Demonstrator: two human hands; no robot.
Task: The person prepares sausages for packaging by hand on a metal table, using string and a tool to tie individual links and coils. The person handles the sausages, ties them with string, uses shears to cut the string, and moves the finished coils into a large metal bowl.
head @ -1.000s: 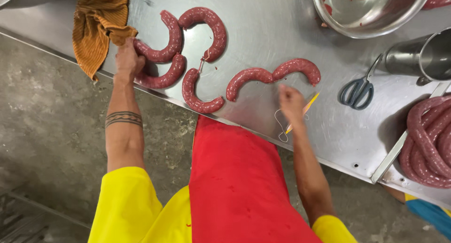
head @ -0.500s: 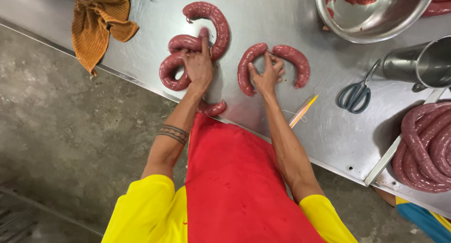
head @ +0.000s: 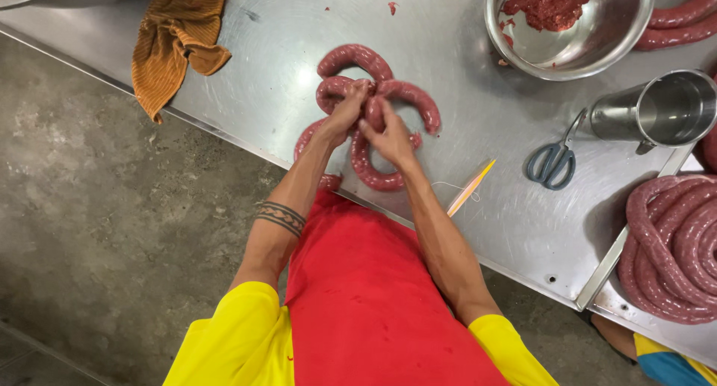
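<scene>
Sausage links point(head: 407, 95), dark red and curved into horseshoes, lie bunched on the steel desk point(head: 299, 42), and we take that cluster as our landmark. From the head camera we see our left hand point(head: 345, 116) on the cluster's left side, fingers closed around the gathered ends where the curves meet; our right hand point(head: 388, 138) sits just beside it on the right, fingers pinched on the same meeting point. Both hands touch the links, equally near, and the curves fan outward from them with no single long axis. Right of the cluster lie a yellow stick point(head: 470, 186) and scissors point(head: 551, 158); beyond, a steel bowl point(head: 597, 54); left, an orange cloth point(head: 175, 42).
</scene>
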